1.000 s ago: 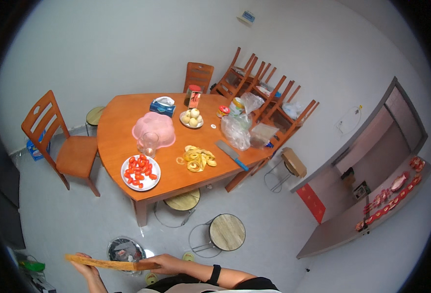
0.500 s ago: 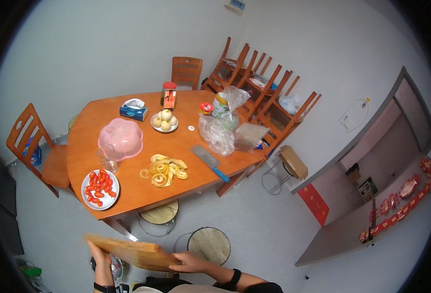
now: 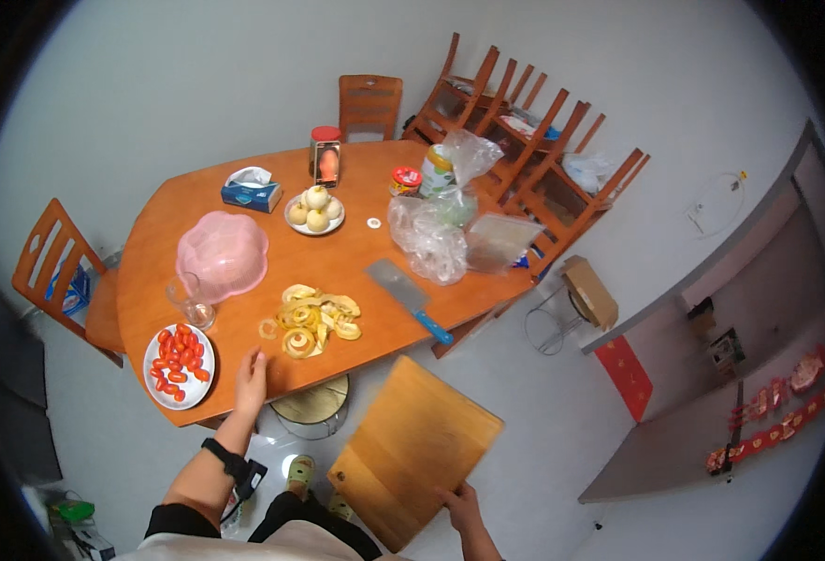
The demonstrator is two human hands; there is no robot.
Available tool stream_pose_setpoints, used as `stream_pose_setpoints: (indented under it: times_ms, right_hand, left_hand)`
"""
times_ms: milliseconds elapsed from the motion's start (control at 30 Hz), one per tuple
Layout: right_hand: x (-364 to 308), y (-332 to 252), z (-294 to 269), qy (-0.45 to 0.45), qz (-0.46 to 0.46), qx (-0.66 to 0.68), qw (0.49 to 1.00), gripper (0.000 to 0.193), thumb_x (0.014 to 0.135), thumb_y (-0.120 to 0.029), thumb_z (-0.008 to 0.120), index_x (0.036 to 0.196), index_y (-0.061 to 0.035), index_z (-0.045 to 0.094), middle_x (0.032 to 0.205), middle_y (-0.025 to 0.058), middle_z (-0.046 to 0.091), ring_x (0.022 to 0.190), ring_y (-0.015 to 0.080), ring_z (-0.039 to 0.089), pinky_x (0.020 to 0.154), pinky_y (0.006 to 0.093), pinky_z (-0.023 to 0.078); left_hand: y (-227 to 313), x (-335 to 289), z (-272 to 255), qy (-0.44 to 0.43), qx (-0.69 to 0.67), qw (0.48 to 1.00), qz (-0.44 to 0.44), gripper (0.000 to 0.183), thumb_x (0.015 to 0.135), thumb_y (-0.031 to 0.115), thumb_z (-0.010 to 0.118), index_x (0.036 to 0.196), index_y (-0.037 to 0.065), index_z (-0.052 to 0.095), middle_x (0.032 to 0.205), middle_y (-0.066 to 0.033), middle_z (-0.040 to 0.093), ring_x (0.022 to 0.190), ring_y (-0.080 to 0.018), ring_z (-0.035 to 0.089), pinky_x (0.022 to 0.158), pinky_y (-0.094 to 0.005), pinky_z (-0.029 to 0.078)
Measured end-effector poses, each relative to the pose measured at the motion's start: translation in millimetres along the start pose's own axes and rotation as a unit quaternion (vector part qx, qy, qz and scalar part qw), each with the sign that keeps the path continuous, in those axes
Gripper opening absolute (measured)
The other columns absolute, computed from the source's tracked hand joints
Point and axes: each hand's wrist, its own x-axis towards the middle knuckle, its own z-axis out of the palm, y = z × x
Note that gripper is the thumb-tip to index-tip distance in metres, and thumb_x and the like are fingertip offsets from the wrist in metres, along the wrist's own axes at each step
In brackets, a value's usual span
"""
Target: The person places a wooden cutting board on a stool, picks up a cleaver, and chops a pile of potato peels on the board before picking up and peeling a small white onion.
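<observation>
One table [image 3: 155,234] takes up the middle of the view, and its near edge is where most of the trouble could start, because several things sit close to it.

The cutting board [image 3: 417,449] is off the table, out in front of that edge on the right; it is tilted, and whether its top corner touches the table I cannot tell. It hangs from one hand at its lower right edge, so its weight could twist it loose, and it would drop toward the green shoe [image 3: 300,472] below.

The pink bowl [image 3: 224,254] sits well back and seems safe. The knife [image 3: 401,290] does not: its blue handle reaches the near edge, close to the board's top corner, and a bump from the wood could send it to the floor.

The tomato plate [image 3: 208,357] stands at the edge too, and a careless left forearm could nudge it. The heap of peels [image 3: 324,318] lies loose on the wood; anything set on it might slide, as peels are likely slippery.

The right hand [image 3: 465,508] pinches the board's edge, though the fingers underneath are hidden. The left hand [image 3: 250,379] is empty, between plate and peels, fingers loosely stretched out; seen edge-on, how far they spread I cannot tell.

The glass [image 3: 191,301] could tip if the plate were shoved into it, and the tomatoes [image 3: 186,356] could roll off.
</observation>
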Motion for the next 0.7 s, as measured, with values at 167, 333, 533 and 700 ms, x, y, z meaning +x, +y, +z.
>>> stream_pose_setpoints:
  times_ms: [167, 333, 533, 700]
  right_hand:
    - [-6.1, 24.1, 15.1, 0.112, 0.042, 0.189, 0.975, 0.035, 0.082, 0.0, 0.054, 0.116, 0.0028, 0.051, 0.111, 0.0117, 0.06, 0.098, 0.0239, 0.059, 0.082, 0.0353, 0.05]
    - [20.5, 84.8, 35.0, 0.092, 0.045, 0.388, 0.916, 0.032, 0.081, 0.0, 0.056, 0.113, -0.0016, 0.055, 0.106, 0.0084, 0.062, 0.093, 0.0254, 0.061, 0.08, 0.0398, 0.052]
    - [40.4, 79.2, 83.2, 0.126, 0.093, 0.424, 0.892, 0.039, 0.077, 0.005, 0.058, 0.115, -0.0022, 0.052, 0.111, 0.0099, 0.058, 0.097, 0.0252, 0.059, 0.08, 0.0372, 0.05]
    - [59.8, 104.2, 98.3, 0.104, 0.136, 0.404, 0.898, 0.047, 0.075, 0.007, 0.06, 0.12, -0.0022, 0.048, 0.114, 0.0106, 0.056, 0.101, 0.0261, 0.057, 0.081, 0.0367, 0.05]
  left_hand:
    - [-31.6, 71.6, 7.5, -0.001, 0.172, 0.984, 0.05, 0.05, 0.091, 0.034, 0.05, 0.126, -0.002, 0.045, 0.123, -0.0255, 0.05, 0.117, -0.0383, 0.045, 0.101, -0.0422, 0.033]
    - [-74.0, 120.5, 23.8, -0.028, 0.241, 0.963, 0.119, 0.054, 0.09, 0.029, 0.053, 0.131, -0.002, 0.04, 0.133, -0.0251, 0.041, 0.124, -0.0379, 0.039, 0.105, -0.0424, 0.029]
    - [-70.1, 143.3, 29.6, -0.062, 0.311, 0.93, 0.183, 0.053, 0.088, 0.028, 0.054, 0.13, -0.002, 0.041, 0.131, -0.0233, 0.045, 0.123, -0.0364, 0.042, 0.104, -0.0424, 0.031]
    - [-55.4, 147.9, 50.8, -0.144, 0.191, 0.951, 0.193, 0.054, 0.086, 0.028, 0.056, 0.13, 0.0, 0.042, 0.128, -0.0227, 0.048, 0.118, -0.0364, 0.046, 0.101, -0.0407, 0.036]
